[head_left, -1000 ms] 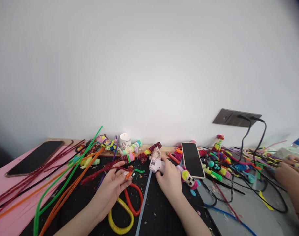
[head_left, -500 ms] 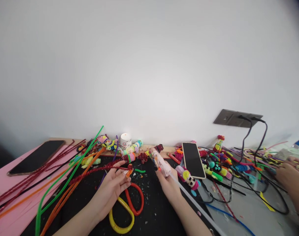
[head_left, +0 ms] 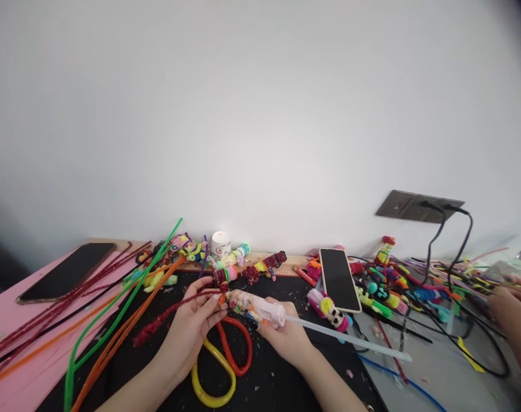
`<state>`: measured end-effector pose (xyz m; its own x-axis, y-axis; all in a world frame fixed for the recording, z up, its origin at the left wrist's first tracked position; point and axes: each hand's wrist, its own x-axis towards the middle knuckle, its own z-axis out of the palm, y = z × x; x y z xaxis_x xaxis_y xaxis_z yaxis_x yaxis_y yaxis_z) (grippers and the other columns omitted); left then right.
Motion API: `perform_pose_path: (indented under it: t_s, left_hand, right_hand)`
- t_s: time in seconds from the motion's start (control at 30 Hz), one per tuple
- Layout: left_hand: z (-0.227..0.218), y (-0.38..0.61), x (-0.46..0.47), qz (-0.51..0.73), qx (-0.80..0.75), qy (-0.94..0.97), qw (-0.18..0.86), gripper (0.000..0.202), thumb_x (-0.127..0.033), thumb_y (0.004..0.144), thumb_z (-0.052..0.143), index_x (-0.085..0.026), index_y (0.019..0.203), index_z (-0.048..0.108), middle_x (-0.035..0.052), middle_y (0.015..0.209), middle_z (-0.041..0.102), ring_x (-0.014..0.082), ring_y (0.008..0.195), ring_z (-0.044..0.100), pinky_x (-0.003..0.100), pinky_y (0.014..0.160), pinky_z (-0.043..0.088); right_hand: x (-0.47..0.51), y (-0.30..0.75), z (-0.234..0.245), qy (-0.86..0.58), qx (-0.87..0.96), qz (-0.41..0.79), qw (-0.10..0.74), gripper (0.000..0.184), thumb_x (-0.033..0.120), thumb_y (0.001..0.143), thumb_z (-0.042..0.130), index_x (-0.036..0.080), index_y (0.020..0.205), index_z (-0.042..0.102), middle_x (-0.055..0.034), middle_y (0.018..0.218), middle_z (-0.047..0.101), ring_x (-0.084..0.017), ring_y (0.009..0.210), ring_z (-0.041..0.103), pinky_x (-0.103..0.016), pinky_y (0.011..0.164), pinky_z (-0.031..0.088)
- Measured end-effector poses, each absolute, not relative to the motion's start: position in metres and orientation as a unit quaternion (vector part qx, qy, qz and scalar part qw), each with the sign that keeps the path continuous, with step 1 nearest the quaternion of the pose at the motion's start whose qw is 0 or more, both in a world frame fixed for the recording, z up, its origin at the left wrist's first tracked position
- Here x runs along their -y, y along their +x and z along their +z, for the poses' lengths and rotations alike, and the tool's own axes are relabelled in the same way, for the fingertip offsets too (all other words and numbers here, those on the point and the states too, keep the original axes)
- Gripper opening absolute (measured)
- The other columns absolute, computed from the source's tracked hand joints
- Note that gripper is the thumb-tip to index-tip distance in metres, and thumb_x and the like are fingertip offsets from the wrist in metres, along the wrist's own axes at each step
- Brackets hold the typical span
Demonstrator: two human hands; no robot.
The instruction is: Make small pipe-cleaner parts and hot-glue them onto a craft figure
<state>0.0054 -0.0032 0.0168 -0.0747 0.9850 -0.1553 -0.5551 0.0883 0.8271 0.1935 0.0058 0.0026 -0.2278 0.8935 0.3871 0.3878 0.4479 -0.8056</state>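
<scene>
Pinched in the fingers of my left hand [head_left: 195, 317] is a dark red pipe cleaner [head_left: 163, 316], its fuzzy tail trailing to the left, with a small orange piece at the fingertips. My right hand [head_left: 286, 335] is wrapped round a hot glue gun [head_left: 260, 309] speckled with bits of colour, and a long pale glue stick [head_left: 350, 336] juts from its back. The gun's nozzle is at the orange piece; whether they touch I cannot tell. Below my left hand lie a red pipe-cleaner loop [head_left: 248, 349] and a yellow loop [head_left: 194, 382] on the black mat [head_left: 281, 377].
Long green pipe cleaners [head_left: 88, 337] and orange ones cross the left side over a pink sheet [head_left: 32, 349]. Phones lie at left [head_left: 67, 272] and right [head_left: 339, 280]. A white paper roll [head_left: 221, 245] stands behind. Cables run from a wall socket [head_left: 418, 206]. Another person's hand [head_left: 511, 315] is at far right.
My right hand has turned the glue gun and brought its nozzle left to my left hand. The glue stick now lies flatter. The red pipe cleaner's tail has swung.
</scene>
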Motion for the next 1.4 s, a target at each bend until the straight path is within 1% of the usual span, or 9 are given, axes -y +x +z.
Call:
perform_pose_path:
  t_s: [0.1, 0.2, 0.4, 0.6, 0.83, 1.07, 1.27, 1.33, 1.4]
  left_hand:
    - [0.019, 0.006, 0.004, 0.621, -0.408, 0.275, 0.61, 0.044, -0.02, 0.069, 0.072, -0.023, 0.107, 0.049, -0.0024, 0.081, 0.064, 0.0102, 0.065, 0.063, 0.024, 0.066, 0.053]
    - [0.022, 0.008, 0.005, 0.621, -0.418, 0.281, 0.601, 0.047, -0.021, 0.066, 0.074, -0.022, 0.106, 0.049, -0.0026, 0.081, 0.064, 0.0109, 0.064, 0.063, 0.024, 0.065, 0.054]
    - [0.026, 0.01, 0.007, 0.627, -0.426, 0.29, 0.585, 0.049, -0.024, 0.063, 0.075, -0.022, 0.105, 0.049, -0.0038, 0.077, 0.063, 0.0111, 0.063, 0.062, 0.023, 0.063, 0.054]
    - [0.028, 0.01, 0.007, 0.618, -0.429, 0.29, 0.592, 0.049, -0.024, 0.066, 0.074, -0.024, 0.106, 0.047, -0.003, 0.081, 0.063, 0.0141, 0.069, 0.065, 0.027, 0.067, 0.054]
    - [0.023, 0.008, 0.006, 0.629, -0.425, 0.276, 0.589, 0.049, -0.022, 0.064, 0.075, -0.022, 0.106, 0.049, -0.0028, 0.08, 0.064, 0.01, 0.063, 0.061, 0.022, 0.061, 0.053]
    - [0.023, 0.008, 0.004, 0.628, -0.428, 0.271, 0.591, 0.045, -0.021, 0.066, 0.073, -0.022, 0.104, 0.05, -0.0031, 0.078, 0.065, 0.0092, 0.063, 0.061, 0.02, 0.061, 0.052]
    - [0.022, 0.006, 0.003, 0.627, -0.437, 0.275, 0.583, 0.044, -0.022, 0.066, 0.073, -0.022, 0.104, 0.05, -0.0017, 0.082, 0.066, 0.01, 0.065, 0.061, 0.02, 0.062, 0.052]
    - [0.02, 0.005, 0.001, 0.63, -0.438, 0.275, 0.579, 0.045, -0.023, 0.066, 0.073, -0.022, 0.104, 0.05, -0.0016, 0.082, 0.065, 0.0108, 0.067, 0.062, 0.021, 0.063, 0.052]
    - [0.018, 0.004, 0.0, 0.638, -0.437, 0.272, 0.572, 0.045, -0.023, 0.065, 0.074, -0.023, 0.103, 0.049, -0.0018, 0.081, 0.065, 0.0115, 0.067, 0.062, 0.021, 0.063, 0.052]
  right_hand:
    - [-0.006, 0.195, -0.003, -0.44, 0.752, 0.259, 0.417, 0.006, 0.016, 0.069, 0.058, 0.02, 0.067, 0.062, 0.005, 0.056, 0.052, -0.011, 0.049, 0.047, -0.023, 0.05, 0.042]
    - [-0.006, 0.196, -0.006, -0.445, 0.752, 0.237, 0.424, 0.005, 0.02, 0.071, 0.057, 0.02, 0.069, 0.062, 0.0033, 0.056, 0.053, -0.013, 0.05, 0.049, -0.024, 0.051, 0.043]
    - [-0.006, 0.194, 0.004, -0.458, 0.769, 0.267, 0.358, 0.01, 0.018, 0.075, 0.055, 0.017, 0.065, 0.056, 0.0042, 0.057, 0.046, -0.01, 0.05, 0.042, -0.021, 0.049, 0.037]
    - [-0.005, 0.192, 0.007, -0.453, 0.758, 0.257, 0.393, 0.013, 0.022, 0.072, 0.054, 0.02, 0.06, 0.052, 0.0039, 0.053, 0.047, -0.012, 0.047, 0.043, -0.022, 0.044, 0.036]
    - [-0.003, 0.193, 0.005, -0.454, 0.75, 0.23, 0.423, 0.009, 0.02, 0.069, 0.051, 0.022, 0.065, 0.059, 0.0021, 0.052, 0.053, -0.014, 0.045, 0.048, -0.023, 0.04, 0.037]
    - [-0.005, 0.192, 0.006, -0.465, 0.746, 0.254, 0.404, 0.008, 0.016, 0.067, 0.053, 0.02, 0.06, 0.053, 0.0041, 0.052, 0.048, -0.012, 0.046, 0.044, -0.021, 0.041, 0.035]
    - [-0.008, 0.193, 0.003, -0.465, 0.755, 0.279, 0.367, 0.013, 0.014, 0.07, 0.052, 0.019, 0.059, 0.046, 0.0065, 0.055, 0.04, -0.009, 0.048, 0.039, -0.02, 0.046, 0.031]
    - [-0.01, 0.193, 0.003, -0.473, 0.758, 0.267, 0.36, 0.014, 0.014, 0.07, 0.053, 0.019, 0.059, 0.045, 0.0063, 0.055, 0.041, -0.009, 0.049, 0.042, -0.02, 0.047, 0.031]
    - [-0.01, 0.194, 0.006, -0.501, 0.749, 0.25, 0.354, 0.011, 0.015, 0.07, 0.054, 0.019, 0.062, 0.048, 0.0051, 0.057, 0.048, -0.011, 0.051, 0.047, -0.02, 0.048, 0.033]
